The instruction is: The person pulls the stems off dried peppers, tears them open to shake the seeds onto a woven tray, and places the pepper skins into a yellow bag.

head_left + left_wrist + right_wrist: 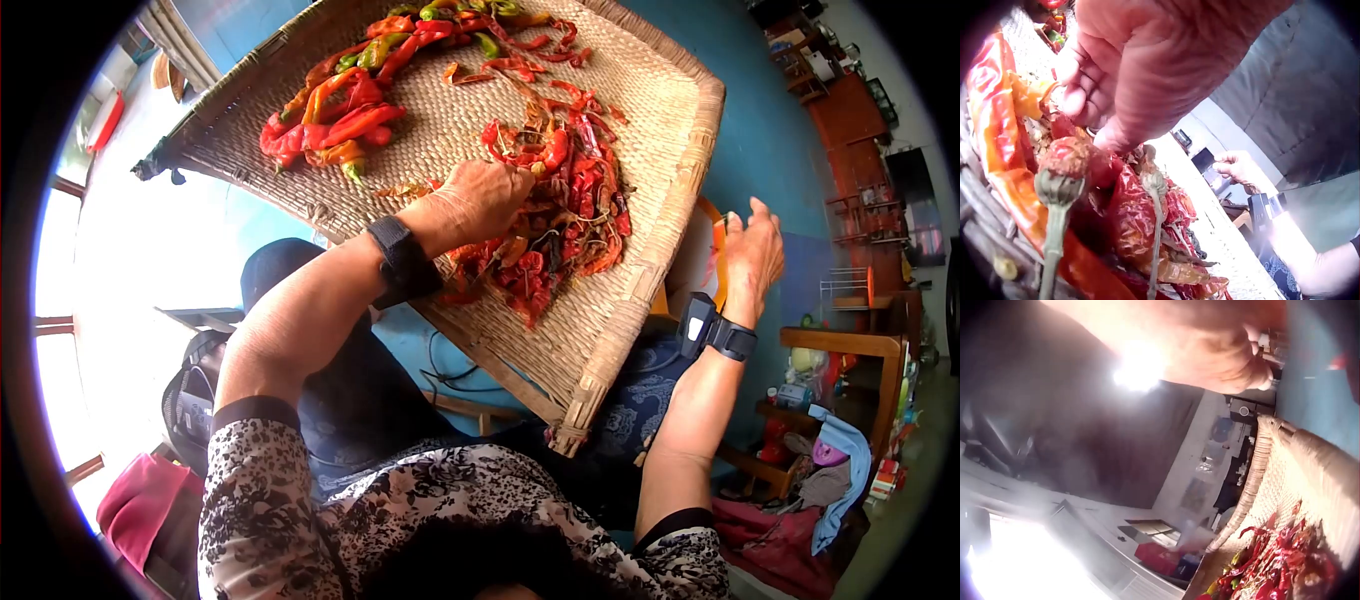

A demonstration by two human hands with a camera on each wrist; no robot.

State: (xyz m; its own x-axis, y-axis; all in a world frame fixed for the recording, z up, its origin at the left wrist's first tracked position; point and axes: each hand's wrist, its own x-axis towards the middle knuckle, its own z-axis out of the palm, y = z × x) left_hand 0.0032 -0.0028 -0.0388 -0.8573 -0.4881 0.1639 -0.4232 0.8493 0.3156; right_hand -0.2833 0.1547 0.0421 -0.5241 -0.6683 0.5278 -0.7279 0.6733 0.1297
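Observation:
A shallow woven tray (660, 110) holds a tangled heap of dried red peppers (585, 190) and, towards its far left, fresher red, orange and green peppers (350, 115). The left hand (480, 200) reaches into the heap from the left. Its fingers are curled down among the dried peppers, and in the left wrist view the hand (1147, 69) pinches at a red pepper (1100, 169), its fingertips partly hidden. Off the tray's right edge, the right hand (755, 250) is raised with loosely bent fingers and nothing visible in it.
The tray's near corner (570, 435) lies over the person's lap. A wooden chair (840, 342) with clothes and a blue cloth (845, 470) stands at the right. A pink cloth (150, 510) and a dark bag (190, 400) are at the left.

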